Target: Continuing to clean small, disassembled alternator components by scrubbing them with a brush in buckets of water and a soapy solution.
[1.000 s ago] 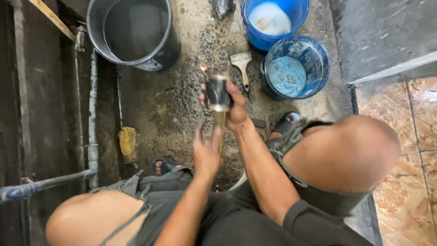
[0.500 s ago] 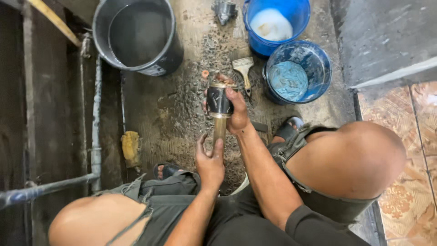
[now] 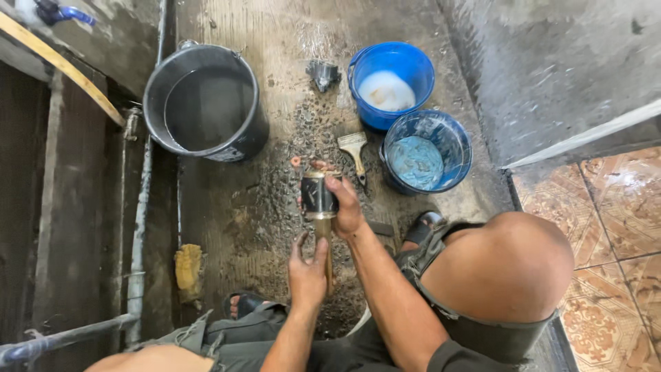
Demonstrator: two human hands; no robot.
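Gripping a dark cylinder point(image 3: 319, 195) with brass-coloured ends, the right hand point(image 3: 346, 204) has its fingers curled closed around the body and holds it upright above the wet concrete floor point(image 3: 275, 200), between the person's knees. Below it, the left hand point(image 3: 308, 272) closes around the brass-coloured shaft point(image 3: 326, 251) that runs down from the cylinder, thumb and fingers wrapped loosely with the fingertips lifted a little. Three buckets stand on the floor: one large grey bucket point(image 3: 206, 103) to the left holding dark water, and two blue buckets to the right, the farther one point(image 3: 392, 81) with pale liquid and the nearer one point(image 3: 427, 151) with a blue-green rag. One paintbrush point(image 3: 354, 149) lies just beside the nearer blue bucket, and one small grey metal fitting point(image 3: 323, 73) lies near the farther one. One yellow sponge point(image 3: 188, 270) rests at the left by the pipes.
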